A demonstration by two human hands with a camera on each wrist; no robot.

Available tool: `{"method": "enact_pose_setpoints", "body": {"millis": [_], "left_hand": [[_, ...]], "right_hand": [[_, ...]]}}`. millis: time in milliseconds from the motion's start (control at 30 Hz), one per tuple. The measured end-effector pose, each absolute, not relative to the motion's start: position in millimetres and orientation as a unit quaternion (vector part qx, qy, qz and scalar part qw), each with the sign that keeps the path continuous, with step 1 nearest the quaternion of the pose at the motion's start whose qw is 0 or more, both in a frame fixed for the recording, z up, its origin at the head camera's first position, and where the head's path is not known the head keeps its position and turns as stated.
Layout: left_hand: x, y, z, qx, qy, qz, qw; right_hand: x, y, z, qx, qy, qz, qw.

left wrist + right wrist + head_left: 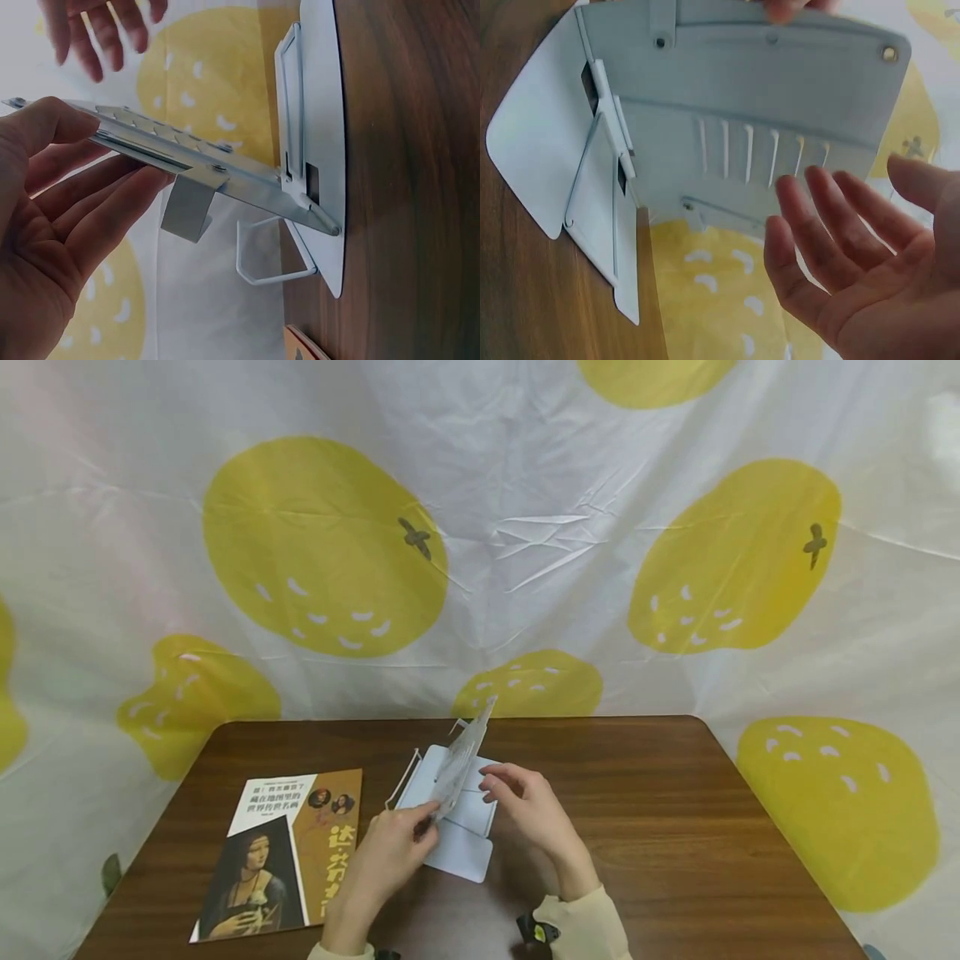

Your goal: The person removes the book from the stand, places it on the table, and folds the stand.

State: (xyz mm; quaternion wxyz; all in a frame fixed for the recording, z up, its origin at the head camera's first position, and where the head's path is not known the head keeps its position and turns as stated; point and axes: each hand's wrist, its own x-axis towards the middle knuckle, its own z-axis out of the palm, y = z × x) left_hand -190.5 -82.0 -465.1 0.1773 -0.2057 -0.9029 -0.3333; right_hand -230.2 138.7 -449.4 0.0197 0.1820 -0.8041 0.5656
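A white metal folding book stand [459, 858] is on the table, its slotted panel [727, 82] raised at a tilt from the flat base plate [536, 127]. My left hand [386, 852] grips the panel's near edge, thumb on one face and fingers on the other, as the left wrist view shows. A bent metal lip [189, 206] sticks out from the panel close to those fingers. Facing the panel's other side, my right hand [855, 262] holds nothing, its fingers spread and slightly bent. A wire support [292, 105] lies along the base plate.
To the left of the stand, a book [277, 852] with a portrait on its cover lies on the brown wooden table [660, 835]. A white cloth [525, 468] printed with yellow fruit hangs behind the table's far edge.
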Motion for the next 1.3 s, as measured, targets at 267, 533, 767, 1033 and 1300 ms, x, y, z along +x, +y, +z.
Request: {"method": "enact_pose_setpoints", "body": {"millis": [267,533,767,1033,1300], "left_hand": [[-189,-76,-469,-0.244,-0.903,-0.297,0.193],[-186,-69,-470,-0.269,-0.905,-0.251,0.213],[-183,-62,-472,-0.278,-0.907,-0.24,0.206],[-181,-59,-476,-0.28,-0.91,-0.238,0.195],[-183,-59,-477,-0.274,-0.918,-0.237,0.158]], "right_hand": [[-225,137,-443,0.1,-0.756,0.647,0.015],[-223,134,-448,0.032,-0.762,0.646,0.037],[-219,138,-454,0.008,-0.76,0.649,0.033],[-218,144,-456,-0.003,-0.775,0.63,0.035],[-224,151,-459,0.0,-0.792,0.609,0.042]]}}
